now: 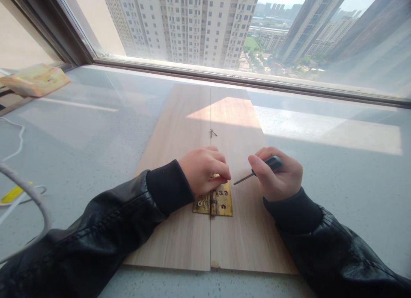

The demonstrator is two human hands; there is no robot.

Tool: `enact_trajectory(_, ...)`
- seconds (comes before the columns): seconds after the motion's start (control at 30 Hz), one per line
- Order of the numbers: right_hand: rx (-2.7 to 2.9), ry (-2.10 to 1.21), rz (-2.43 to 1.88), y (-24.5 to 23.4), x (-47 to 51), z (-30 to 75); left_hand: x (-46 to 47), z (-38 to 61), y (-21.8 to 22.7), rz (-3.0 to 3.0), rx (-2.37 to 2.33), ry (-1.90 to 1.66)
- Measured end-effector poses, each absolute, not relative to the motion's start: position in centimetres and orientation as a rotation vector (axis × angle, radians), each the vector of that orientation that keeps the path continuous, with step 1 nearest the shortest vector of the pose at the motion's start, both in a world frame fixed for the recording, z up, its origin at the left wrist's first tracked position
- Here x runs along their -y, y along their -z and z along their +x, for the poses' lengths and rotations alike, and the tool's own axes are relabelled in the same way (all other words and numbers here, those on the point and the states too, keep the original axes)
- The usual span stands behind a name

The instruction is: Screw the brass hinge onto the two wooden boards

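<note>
Two pale wooden boards (180, 233) lie side by side with a thin seam between them. A brass hinge (227, 209) straddles that seam, its knuckle running along it. One screw (199, 204) sits in the hinge's left leaf, while holes show in the right leaf. My left hand (207, 169) is over the hinge's upper part and hides it, thumb and fingers pinched together; whatever is between them is too small to make out. To the right, my right hand (279, 174) grips a screwdriver (273, 162) by its dark handle, the tip pointing left, near the hinge's right leaf.
A few loose screws (212, 132) lie on the seam beyond my hands. The boards rest on a speckled pale sill (105, 131) below a window. A patterned box-like object (41, 80) is at the far left, with a cable (35, 199) and a yellow item (14, 194) nearer.
</note>
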State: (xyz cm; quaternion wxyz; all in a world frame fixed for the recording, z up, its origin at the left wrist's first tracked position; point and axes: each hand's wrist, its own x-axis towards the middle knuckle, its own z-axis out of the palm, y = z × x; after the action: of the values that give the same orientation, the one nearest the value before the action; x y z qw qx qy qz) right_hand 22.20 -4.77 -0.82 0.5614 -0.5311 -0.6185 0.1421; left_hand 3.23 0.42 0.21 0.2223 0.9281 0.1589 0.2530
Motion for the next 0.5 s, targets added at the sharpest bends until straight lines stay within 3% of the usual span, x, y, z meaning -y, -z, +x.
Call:
enact_trajectory(0.27, 1.460, -0.332, -1.269, 0.81, 4.80, 22.28, -0.65, 2.95, -0.82, 2.580, -0.535, -0.796)
enact_trajectory(0.5, 1.464, -0.325, -1.266, 0.82, 4.79, 22.24, 0.18, 3.46, -0.73, 2.865, -0.701, -0.568)
